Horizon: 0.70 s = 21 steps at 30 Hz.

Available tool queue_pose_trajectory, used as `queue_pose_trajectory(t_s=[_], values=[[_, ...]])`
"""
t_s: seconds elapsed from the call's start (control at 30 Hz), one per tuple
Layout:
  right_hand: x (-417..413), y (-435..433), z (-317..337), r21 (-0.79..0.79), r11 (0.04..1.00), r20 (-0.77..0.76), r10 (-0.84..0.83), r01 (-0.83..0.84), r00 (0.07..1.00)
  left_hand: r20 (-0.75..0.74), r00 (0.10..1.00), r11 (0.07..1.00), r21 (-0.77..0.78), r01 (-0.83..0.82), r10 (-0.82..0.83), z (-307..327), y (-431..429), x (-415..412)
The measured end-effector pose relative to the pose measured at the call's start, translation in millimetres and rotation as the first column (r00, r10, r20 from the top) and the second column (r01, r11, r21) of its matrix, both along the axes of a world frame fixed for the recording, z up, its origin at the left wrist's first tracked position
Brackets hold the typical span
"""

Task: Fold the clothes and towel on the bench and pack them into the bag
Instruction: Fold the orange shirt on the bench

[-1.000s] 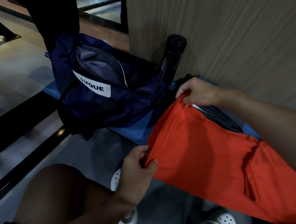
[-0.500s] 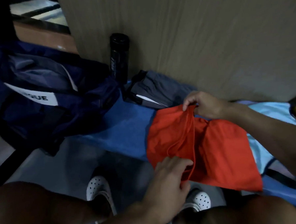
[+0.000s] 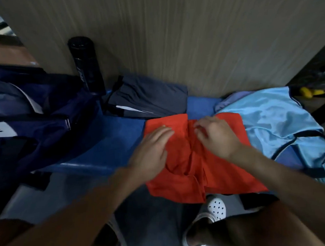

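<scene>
One black bottle [image 3: 86, 64], grey garment [image 3: 152, 97] beside bag [image 3: 44, 119]

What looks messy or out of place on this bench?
Nothing is spilled or damaged. The orange cloth is bunched in a ridge down its middle and hangs over the front edge of the bench. The light-blue garment beside it lies rumpled and unfolded.

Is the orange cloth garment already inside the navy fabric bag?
No, the orange cloth garment lies on the blue bench under the left hand and right hand.
</scene>
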State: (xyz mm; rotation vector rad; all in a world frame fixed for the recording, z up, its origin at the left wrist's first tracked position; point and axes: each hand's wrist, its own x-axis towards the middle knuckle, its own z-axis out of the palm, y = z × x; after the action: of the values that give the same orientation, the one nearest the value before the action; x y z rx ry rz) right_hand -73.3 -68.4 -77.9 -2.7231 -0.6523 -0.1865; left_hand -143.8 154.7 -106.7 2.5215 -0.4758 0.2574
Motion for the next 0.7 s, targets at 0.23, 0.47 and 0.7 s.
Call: queue_pose_trajectory(t_s=[0.23,0.47,0.7], values=[[-95,21,-23,-0.098,0.985,-0.113,-0.154,0.143,0.982,-0.175,0.984,0.875,0.472,0.109,-0.028,-11,17,37],[-104,19,-46,0.060,0.990,0.064,-0.128,0.125,0.990,-0.176,0.984,0.842,0.533,0.085,0.012,-11,7,43],[-105,4,-43,0.142,0.933,0.072,-0.343,0.331,0.937,-0.032,0.999,0.870,0.494,0.018,-0.002,-5,-6,38]])
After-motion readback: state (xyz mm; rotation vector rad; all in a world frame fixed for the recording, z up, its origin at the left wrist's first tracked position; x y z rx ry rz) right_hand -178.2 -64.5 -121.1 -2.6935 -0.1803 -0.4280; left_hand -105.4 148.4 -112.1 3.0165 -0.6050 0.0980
